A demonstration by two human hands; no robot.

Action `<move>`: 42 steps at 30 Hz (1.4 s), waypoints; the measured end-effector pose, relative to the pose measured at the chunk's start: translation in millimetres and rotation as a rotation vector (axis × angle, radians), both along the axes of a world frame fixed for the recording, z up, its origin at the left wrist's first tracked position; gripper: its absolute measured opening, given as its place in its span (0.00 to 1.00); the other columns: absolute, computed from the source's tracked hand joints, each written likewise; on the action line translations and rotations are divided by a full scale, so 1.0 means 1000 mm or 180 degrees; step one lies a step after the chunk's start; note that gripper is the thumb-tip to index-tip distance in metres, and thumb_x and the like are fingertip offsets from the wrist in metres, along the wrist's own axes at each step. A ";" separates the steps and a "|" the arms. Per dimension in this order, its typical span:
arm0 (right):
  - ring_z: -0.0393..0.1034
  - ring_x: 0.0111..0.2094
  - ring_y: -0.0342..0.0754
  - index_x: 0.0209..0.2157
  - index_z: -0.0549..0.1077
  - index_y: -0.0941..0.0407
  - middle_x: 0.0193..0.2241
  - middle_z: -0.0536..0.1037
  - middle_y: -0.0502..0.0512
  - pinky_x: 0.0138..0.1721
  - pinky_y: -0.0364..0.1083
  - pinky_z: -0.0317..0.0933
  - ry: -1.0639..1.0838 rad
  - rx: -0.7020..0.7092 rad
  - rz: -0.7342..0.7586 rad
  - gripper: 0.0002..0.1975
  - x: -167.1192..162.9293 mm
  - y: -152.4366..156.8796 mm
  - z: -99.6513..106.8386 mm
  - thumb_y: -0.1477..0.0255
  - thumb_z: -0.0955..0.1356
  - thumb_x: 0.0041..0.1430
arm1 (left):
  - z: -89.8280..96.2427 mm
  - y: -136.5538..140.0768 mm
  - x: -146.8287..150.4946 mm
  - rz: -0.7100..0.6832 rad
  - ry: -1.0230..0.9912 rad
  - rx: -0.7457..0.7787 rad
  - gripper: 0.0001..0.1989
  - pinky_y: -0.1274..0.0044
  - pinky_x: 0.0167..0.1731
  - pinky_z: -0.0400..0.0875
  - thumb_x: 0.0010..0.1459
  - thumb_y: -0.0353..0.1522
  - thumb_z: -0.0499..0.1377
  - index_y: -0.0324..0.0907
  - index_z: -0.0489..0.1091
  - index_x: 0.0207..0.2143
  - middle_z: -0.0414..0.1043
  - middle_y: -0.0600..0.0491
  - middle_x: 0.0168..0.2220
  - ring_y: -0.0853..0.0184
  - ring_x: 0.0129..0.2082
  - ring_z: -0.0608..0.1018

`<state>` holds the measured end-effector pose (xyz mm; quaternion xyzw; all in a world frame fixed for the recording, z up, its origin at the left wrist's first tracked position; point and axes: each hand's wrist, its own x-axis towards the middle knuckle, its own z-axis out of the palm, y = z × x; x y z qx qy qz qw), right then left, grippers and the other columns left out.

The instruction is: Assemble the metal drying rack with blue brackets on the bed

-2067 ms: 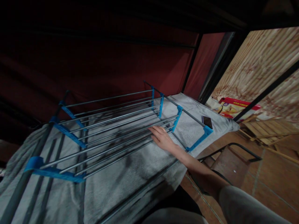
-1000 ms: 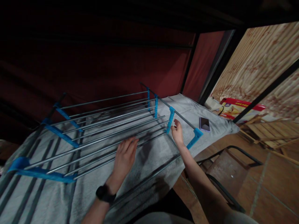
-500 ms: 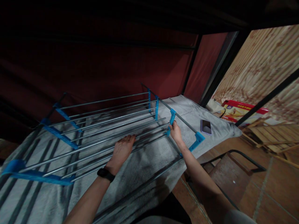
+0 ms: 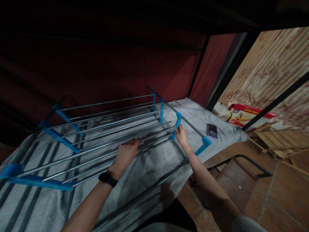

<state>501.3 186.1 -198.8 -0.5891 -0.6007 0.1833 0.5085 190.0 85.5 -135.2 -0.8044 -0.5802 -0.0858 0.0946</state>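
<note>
A rack of grey metal tubes and blue plastic brackets (image 4: 59, 137), shaped like a shoe rack, lies on its side over a grey cloth (image 4: 154, 169). My left hand (image 4: 126, 153), with a black band at the wrist, is closed over the front metal tubes (image 4: 79, 166); its fingertips are partly hidden behind them. At the right end, my right hand (image 4: 181, 137) grips a blue bracket (image 4: 178, 119) between thumb and fingers, where the tubes meet it. One tube end (image 4: 170, 121) stops short of that bracket. A lower blue corner piece (image 4: 204, 145) sits on the side pole to the right.
A smartphone (image 4: 212, 131) lies on the cloth at right. Beyond the table edge stand a dark-framed chair (image 4: 238, 180), a folded wooden slatted piece (image 4: 277, 140) and a red and yellow box (image 4: 249, 112). A dark red panel (image 4: 120, 71) rises behind the rack.
Both hands keep their places on the rack. The view has shifted slightly, and the rack's left end appears a little farther left and lower.
</note>
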 end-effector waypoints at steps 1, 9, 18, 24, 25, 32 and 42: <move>0.68 0.35 0.53 0.37 0.63 0.53 0.32 0.74 0.57 0.41 0.51 0.64 0.0008 -0.0010 -0.0009 0.09 0.000 0.000 0.001 0.64 0.60 0.56 | 0.000 0.000 0.000 0.0014 0.0001 -0.0005 0.20 0.71 0.31 0.71 0.71 0.35 0.44 0.43 0.71 0.55 0.79 0.43 0.41 0.57 0.37 0.82; 0.68 0.34 0.53 0.37 0.63 0.52 0.31 0.74 0.55 0.41 0.52 0.64 0.0016 -0.0045 -0.0031 0.08 -0.002 -0.002 0.002 0.64 0.60 0.57 | 0.003 0.001 -0.001 -0.0041 -0.0047 -0.0058 0.19 0.71 0.32 0.72 0.71 0.35 0.45 0.42 0.71 0.55 0.80 0.44 0.42 0.56 0.36 0.83; 0.69 0.36 0.54 0.39 0.64 0.53 0.33 0.74 0.58 0.42 0.51 0.64 -0.0104 -0.0021 -0.0007 0.10 0.000 -0.004 0.001 0.64 0.59 0.59 | 0.012 0.003 0.000 -0.0099 -0.0189 -0.0323 0.18 0.72 0.36 0.74 0.71 0.34 0.46 0.44 0.71 0.54 0.81 0.45 0.45 0.58 0.40 0.83; 0.68 0.35 0.54 0.39 0.65 0.53 0.33 0.75 0.59 0.41 0.51 0.64 -0.0175 0.0008 -0.0032 0.11 0.000 -0.005 0.004 0.62 0.59 0.58 | 0.012 0.003 0.003 -0.0118 -0.0221 -0.0297 0.16 0.74 0.35 0.70 0.72 0.34 0.46 0.42 0.71 0.52 0.82 0.46 0.41 0.61 0.36 0.82; 0.68 0.35 0.54 0.38 0.65 0.53 0.32 0.75 0.59 0.41 0.51 0.64 -0.0200 0.0012 -0.0048 0.12 0.001 -0.006 0.003 0.61 0.59 0.58 | 0.014 0.001 0.005 -0.0109 -0.0215 -0.0296 0.16 0.74 0.35 0.70 0.72 0.33 0.46 0.42 0.71 0.52 0.81 0.46 0.41 0.61 0.36 0.82; 0.66 0.32 0.53 0.37 0.65 0.53 0.30 0.72 0.56 0.37 0.51 0.60 -0.0592 -0.0044 -0.0076 0.14 0.014 0.001 -0.009 0.57 0.61 0.57 | 0.021 -0.013 0.007 -0.0127 -0.0105 -0.0151 0.15 0.73 0.41 0.70 0.71 0.37 0.49 0.42 0.70 0.51 0.78 0.46 0.44 0.61 0.43 0.80; 0.68 0.31 0.55 0.36 0.63 0.52 0.29 0.73 0.58 0.32 0.50 0.58 -0.0833 -0.0080 -0.0264 0.15 0.019 -0.001 -0.012 0.55 0.61 0.57 | 0.010 -0.021 -0.010 -0.0077 -0.0122 -0.0034 0.15 0.72 0.38 0.71 0.71 0.37 0.48 0.39 0.70 0.45 0.78 0.44 0.40 0.61 0.41 0.81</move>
